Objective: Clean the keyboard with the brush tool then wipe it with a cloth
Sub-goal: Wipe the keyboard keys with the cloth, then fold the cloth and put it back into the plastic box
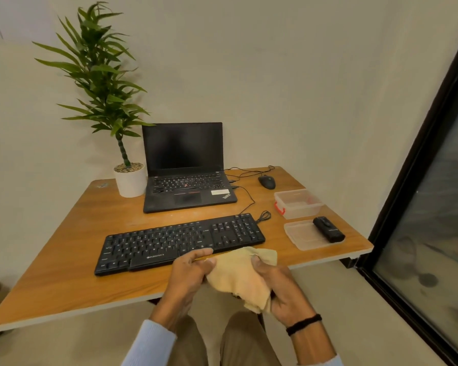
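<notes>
Knees in olive-brown trousers [238, 339] fill the bottom of the view, with pale blue sleeves [154, 344] on both forearms. Just above them, both hands hold a crumpled yellow-beige cloth [238, 278] over the near edge of the table. The left hand [188, 273] grips the cloth's left side. Its fingers are curled around the fabric, and the forefinger is stretched forward over the near edge of the keyboard. The right hand [280, 289], with a black band [303, 324] on its wrist, holds the cloth's right side, thumb on top and fingers folded underneath. The cloth's far corner lies against the front edge of the long black wired keyboard [180, 241], near its right half.

The keyboard lies slightly askew on the brown wooden table [64, 260]. Behind it an open black laptop [185, 170] has a dark screen. A leafy green plant in a white round pot [130, 180] stands just left of the laptop, and a black mouse [267, 181] lies to its right. Right of the keyboard are a clear plastic box with a red clasp [298, 204] and, nearer, its flat clear lid [304, 235]. A black oblong tool [328, 229] rests across the lid's far corner, well apart from both hands; its bristles cannot be made out. A dark-framed glass panel [434, 207] runs along the right.
</notes>
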